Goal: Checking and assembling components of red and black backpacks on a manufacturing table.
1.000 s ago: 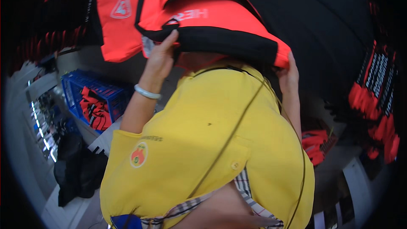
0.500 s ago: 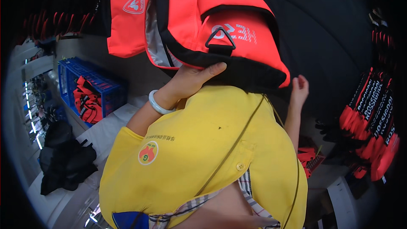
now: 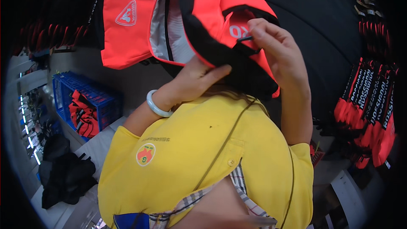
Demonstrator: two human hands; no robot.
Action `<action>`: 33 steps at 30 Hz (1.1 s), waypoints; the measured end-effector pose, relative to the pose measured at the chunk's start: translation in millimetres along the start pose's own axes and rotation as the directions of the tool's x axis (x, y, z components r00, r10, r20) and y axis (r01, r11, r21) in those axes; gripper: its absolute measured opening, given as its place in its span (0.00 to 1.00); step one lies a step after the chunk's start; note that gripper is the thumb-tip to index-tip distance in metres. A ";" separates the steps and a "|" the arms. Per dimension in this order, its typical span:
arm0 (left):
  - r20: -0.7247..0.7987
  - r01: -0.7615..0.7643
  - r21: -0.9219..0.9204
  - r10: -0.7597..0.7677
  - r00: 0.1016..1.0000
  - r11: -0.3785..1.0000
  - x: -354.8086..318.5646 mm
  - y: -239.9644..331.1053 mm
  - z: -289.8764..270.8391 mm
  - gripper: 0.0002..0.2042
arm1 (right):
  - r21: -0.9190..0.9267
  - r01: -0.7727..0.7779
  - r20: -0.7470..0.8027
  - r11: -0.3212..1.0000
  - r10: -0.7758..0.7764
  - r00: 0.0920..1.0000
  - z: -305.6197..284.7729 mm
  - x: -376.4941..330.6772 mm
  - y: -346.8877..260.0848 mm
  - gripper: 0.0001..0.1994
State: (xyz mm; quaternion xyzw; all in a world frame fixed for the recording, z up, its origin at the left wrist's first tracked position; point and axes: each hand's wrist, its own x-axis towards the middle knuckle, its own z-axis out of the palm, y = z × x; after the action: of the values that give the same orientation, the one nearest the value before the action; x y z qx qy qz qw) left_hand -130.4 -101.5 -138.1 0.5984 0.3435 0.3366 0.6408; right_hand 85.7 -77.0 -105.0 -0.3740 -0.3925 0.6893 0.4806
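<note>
– So, where's the red bag [image 3: 207, 8]?
– Just in front of the yellow shirt [image 3: 203, 144], mouth [image 3: 174, 25] gaping. Left hand [image 3: 193, 78] grips its black edge [image 3: 211, 51], probably to brace it.
– And the right hand [image 3: 282, 53]?
– Half closed, seemingly pinching 1 black ring [image 3: 244, 39], likely holding it up.

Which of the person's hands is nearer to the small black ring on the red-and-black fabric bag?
Right. The right hand seems to pinch the ring; the left hand is lower and to its left, holding the black side of the bag.
</note>
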 end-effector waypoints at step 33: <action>0.236 0.478 0.483 -0.635 0.736 0.734 7.0 -23.5 -112.5 0.32 | -0.506 -0.073 -0.353 0.860 -0.129 0.927 -37.4 -124.9 109.7 0.05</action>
State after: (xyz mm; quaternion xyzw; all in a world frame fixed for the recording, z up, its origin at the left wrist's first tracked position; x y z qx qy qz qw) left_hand -221.0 -36.7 -167.2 0.6336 0.4364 -0.0759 0.6343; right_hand 110.9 -214.8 -201.9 -0.6062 -0.4672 0.4692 0.4405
